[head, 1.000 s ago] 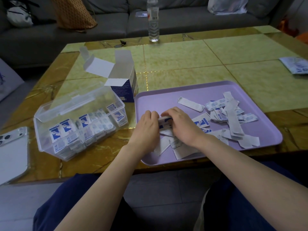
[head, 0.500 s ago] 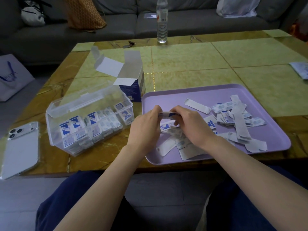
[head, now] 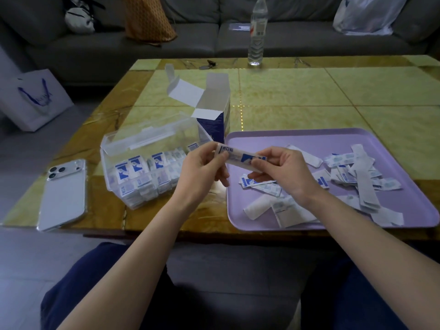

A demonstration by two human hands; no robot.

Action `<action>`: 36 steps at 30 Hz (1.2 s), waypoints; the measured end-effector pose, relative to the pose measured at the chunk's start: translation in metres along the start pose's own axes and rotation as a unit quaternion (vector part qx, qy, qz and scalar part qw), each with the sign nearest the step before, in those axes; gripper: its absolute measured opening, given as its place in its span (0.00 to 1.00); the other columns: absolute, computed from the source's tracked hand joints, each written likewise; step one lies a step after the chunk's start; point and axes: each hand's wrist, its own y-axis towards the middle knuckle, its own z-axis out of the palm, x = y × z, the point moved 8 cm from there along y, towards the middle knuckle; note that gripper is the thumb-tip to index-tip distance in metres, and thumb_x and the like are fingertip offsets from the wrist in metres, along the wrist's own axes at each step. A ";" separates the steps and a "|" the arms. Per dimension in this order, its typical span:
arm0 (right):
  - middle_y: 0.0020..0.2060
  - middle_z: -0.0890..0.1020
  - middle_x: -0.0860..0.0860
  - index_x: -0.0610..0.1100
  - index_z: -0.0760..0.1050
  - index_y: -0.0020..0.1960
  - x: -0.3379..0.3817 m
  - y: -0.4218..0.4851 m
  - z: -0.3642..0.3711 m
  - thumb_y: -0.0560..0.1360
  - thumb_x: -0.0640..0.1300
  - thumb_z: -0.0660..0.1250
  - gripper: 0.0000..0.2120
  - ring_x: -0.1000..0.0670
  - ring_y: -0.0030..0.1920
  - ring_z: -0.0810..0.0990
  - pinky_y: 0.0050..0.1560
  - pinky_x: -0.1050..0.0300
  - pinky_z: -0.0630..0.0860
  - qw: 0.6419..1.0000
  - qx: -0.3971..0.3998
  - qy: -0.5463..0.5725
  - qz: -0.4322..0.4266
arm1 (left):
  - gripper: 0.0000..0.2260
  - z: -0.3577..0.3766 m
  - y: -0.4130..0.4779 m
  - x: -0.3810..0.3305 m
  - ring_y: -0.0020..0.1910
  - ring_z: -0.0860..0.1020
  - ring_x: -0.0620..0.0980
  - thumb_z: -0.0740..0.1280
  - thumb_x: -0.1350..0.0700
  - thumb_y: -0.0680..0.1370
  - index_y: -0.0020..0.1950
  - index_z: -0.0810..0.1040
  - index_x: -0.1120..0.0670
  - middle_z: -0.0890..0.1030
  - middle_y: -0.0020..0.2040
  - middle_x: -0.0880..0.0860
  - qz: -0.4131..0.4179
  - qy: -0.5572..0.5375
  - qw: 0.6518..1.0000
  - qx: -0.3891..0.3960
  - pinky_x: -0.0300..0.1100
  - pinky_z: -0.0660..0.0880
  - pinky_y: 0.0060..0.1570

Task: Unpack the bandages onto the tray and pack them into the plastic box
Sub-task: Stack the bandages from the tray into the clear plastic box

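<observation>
A small stack of white-and-blue wrapped bandages (head: 239,156) is held flat in the air between both hands, above the left edge of the lilac tray (head: 392,148). My left hand (head: 202,167) pinches its left end, and my right hand (head: 283,172) pinches its right end. Several loose bandages (head: 354,172) lie scattered on the tray, some under my right hand. The clear plastic box (head: 147,172) stands left of the tray, lid back, with several bandages standing in rows inside.
An opened blue-and-white cardboard carton (head: 213,110) stands behind the box and tray. A phone (head: 63,194) lies face down at the table's near left edge. A water bottle (head: 257,32) stands at the far edge, with a grey sofa behind and a white bag (head: 33,98) on the floor.
Both hands have lifted the gathered bandages off the tray and carried them up and left toward the tray's left edge. The view has shifted with the head.
</observation>
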 end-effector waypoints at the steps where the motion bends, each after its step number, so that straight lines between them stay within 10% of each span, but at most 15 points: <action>1: 0.30 0.84 0.50 0.42 0.76 0.41 -0.002 0.000 0.004 0.72 0.32 0.67 0.06 0.51 0.30 0.83 0.32 0.62 0.80 1.000 0.007 -0.004 0.006 | 0.06 -0.003 -0.002 0.001 0.28 0.77 0.50 0.62 0.60 0.80 0.46 0.77 0.58 0.77 0.30 0.53 0.005 0.038 0.999 -0.005 0.49 0.74 0.34; 5: 0.29 0.83 0.50 0.41 0.77 0.42 -0.004 0.000 0.020 0.73 0.33 0.67 0.05 0.52 0.30 0.83 0.34 0.60 0.81 0.999 0.024 -0.011 0.019 | 0.08 -0.016 -0.009 -0.007 0.39 0.77 0.52 0.62 0.56 0.79 0.44 0.75 0.58 0.78 0.38 0.54 0.064 0.222 0.972 -0.048 0.49 0.75 0.39; 12: 0.40 0.84 0.48 0.44 0.74 0.48 0.009 -0.007 0.043 0.74 0.36 0.67 0.05 0.54 0.35 0.83 0.34 0.67 0.76 0.996 -0.008 -0.066 -0.066 | 0.05 -0.037 -0.015 -0.018 0.33 0.81 0.45 0.63 0.60 0.79 0.48 0.77 0.61 0.82 0.38 0.53 0.065 0.132 0.986 -0.081 0.42 0.79 0.35; 18: 0.56 0.75 0.43 0.39 0.76 0.56 0.052 -0.024 0.080 0.69 0.32 0.72 0.16 0.58 0.53 0.72 0.54 0.68 0.72 0.853 0.015 -0.373 -0.365 | 0.08 -0.065 -0.011 -0.021 0.28 0.78 0.46 0.62 0.62 0.79 0.41 0.75 0.55 0.78 0.30 0.51 0.030 0.070 0.991 -0.111 0.43 0.77 0.33; 28: 0.41 0.82 0.50 0.43 0.82 0.45 0.089 -0.014 0.111 0.72 0.40 0.68 0.05 0.50 0.42 0.79 0.38 0.55 0.78 0.764 0.027 -0.455 -0.456 | 0.08 -0.093 -0.010 -0.019 0.34 0.79 0.47 0.61 0.62 0.79 0.56 0.75 0.54 0.79 0.36 0.52 0.002 0.040 0.991 -0.124 0.46 0.75 0.40; 36: 0.38 0.82 0.50 0.43 0.82 0.45 0.099 0.030 0.120 0.71 0.42 0.71 0.04 0.50 0.36 0.79 0.34 0.58 0.75 0.762 0.004 -0.494 -0.418 | 0.14 -0.103 -0.019 -0.019 0.48 0.73 0.48 0.63 0.52 0.78 0.63 0.69 0.52 0.75 0.46 0.46 0.024 0.287 0.950 -0.122 0.44 0.71 0.50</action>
